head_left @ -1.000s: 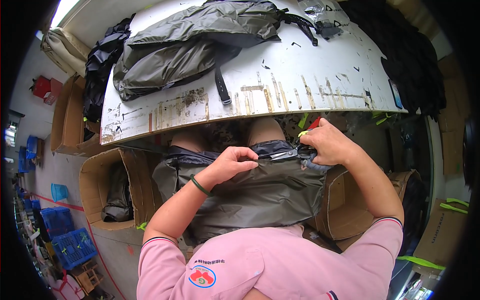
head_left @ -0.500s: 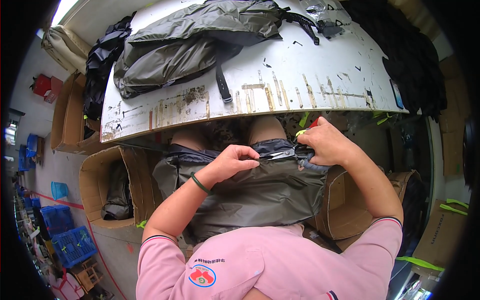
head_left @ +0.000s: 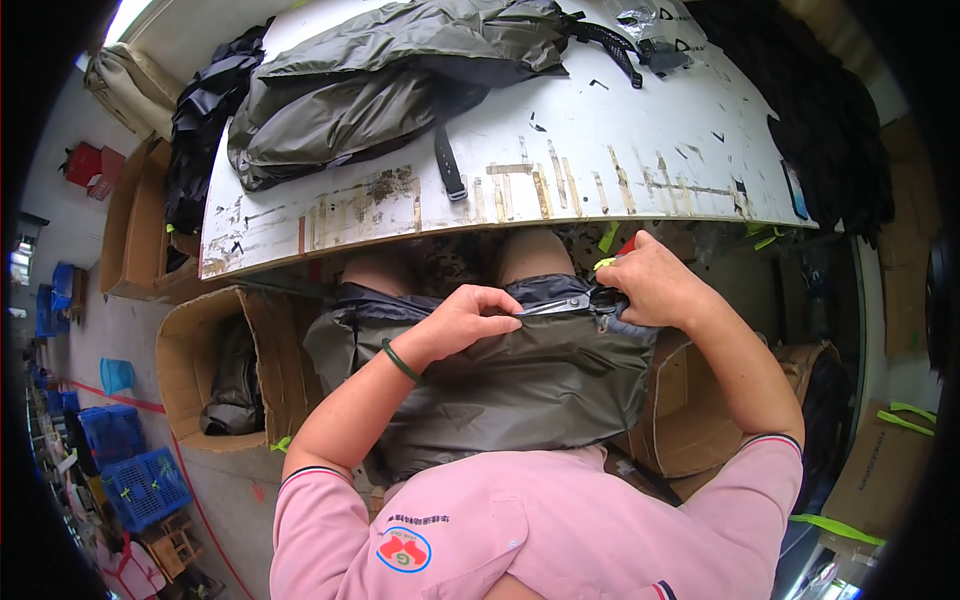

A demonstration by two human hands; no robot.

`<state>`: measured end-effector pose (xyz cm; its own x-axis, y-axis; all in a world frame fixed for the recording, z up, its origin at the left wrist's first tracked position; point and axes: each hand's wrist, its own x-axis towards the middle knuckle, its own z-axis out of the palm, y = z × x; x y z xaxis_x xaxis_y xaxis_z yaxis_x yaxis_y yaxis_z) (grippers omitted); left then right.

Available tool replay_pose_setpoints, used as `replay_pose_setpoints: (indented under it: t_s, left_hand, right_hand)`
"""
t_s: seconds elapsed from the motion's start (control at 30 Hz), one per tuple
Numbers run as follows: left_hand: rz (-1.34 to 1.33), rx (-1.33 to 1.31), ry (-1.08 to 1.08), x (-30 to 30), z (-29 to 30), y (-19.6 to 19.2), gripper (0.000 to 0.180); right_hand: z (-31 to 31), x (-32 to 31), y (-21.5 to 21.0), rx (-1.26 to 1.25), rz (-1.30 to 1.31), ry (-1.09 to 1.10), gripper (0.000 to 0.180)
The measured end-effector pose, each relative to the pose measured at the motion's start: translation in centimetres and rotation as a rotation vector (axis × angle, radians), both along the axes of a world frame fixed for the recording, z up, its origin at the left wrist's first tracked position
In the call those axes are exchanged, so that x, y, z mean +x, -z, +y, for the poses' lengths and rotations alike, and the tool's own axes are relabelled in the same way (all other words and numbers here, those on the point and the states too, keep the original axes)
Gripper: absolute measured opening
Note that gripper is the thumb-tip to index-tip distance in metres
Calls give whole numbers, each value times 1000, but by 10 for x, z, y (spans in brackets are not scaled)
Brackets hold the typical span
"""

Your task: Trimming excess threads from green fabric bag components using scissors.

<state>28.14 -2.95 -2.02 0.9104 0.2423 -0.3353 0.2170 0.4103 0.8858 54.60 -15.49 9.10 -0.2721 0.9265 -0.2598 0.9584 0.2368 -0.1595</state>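
Dark olive fabric (head_left: 500,390), glossy with a black inner edge, lies across my lap. My left hand (head_left: 470,318) pinches its upper edge between thumb and forefinger. From the right, my right hand (head_left: 652,285) grips a pair of scissors (head_left: 558,305), its fingers wrapped round the handles. The metal blades lie along the fabric's edge, pointing left, with their tips close to my left fingertips. Most of the handles are hidden by my right hand.
Ahead stands a white table (head_left: 640,150) with worn tape marks. Olive fabric pieces (head_left: 350,110) with a black strap (head_left: 447,160) lie on it. Open cardboard boxes stand at left (head_left: 190,375) and right (head_left: 690,410). Black fabric (head_left: 830,120) hangs over the table's right side.
The scissors' blades have moved slightly left and come closer together, their tips nearer my left fingers. My left hand keeps its pinch on the fabric.
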Motion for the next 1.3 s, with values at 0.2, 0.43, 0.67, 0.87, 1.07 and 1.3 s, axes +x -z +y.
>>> replay_pose_setpoints:
  t_s: [0.2, 0.43, 0.67, 0.87, 1.07, 1.3]
  left_hand:
    - [-88, 373, 4, -9, 6, -19, 19]
    - [334, 1223, -43, -137, 93, -2, 25]
    - [328, 1068, -159, -171, 91, 4, 26]
    - [-31, 484, -453, -177, 70, 19, 21]
    - [-19, 224, -584, -190, 58, 19, 22]
    - [-53, 405, -601, -200, 47, 39, 27]
  right_hand:
    - [-8, 11, 10, -56, -13, 35, 21]
    - [-19, 37, 40, -62, 40, 187, 22]
    - [-23, 45, 67, -13, 10, 262, 24]
    - [-10, 37, 70, 67, 34, 263, 29]
    - [35, -44, 27, 124, 190, 188, 42]
    - [91, -128, 40, 250, 117, -103, 35]
